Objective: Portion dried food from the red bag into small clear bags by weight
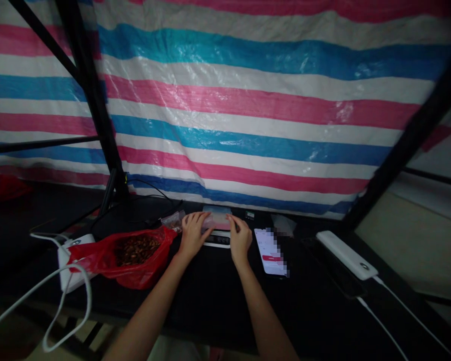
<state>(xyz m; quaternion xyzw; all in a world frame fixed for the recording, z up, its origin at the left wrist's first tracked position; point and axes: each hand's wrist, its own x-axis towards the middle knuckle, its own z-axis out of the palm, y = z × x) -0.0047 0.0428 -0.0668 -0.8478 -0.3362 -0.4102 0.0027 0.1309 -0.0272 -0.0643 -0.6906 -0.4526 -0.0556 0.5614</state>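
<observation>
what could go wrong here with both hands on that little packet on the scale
The left hand and right hand press a small clear packet on the scale; it might slip off. The open red bag of brown bits beside the left wrist could spill if nudged. The phone lies close to the right hand.

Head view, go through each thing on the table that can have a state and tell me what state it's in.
Red bag: open, lying on its side, brown pieces showing inside.
Clear bag: flat on the scale, both hands on it.
Scale: under the clear bag, display unreadable.
Phone: face up, screen lit.
Power bank: white cable plugged in.
Left hand: fingers spread, pressing down.
Right hand: fingers on the bag's edge.
</observation>
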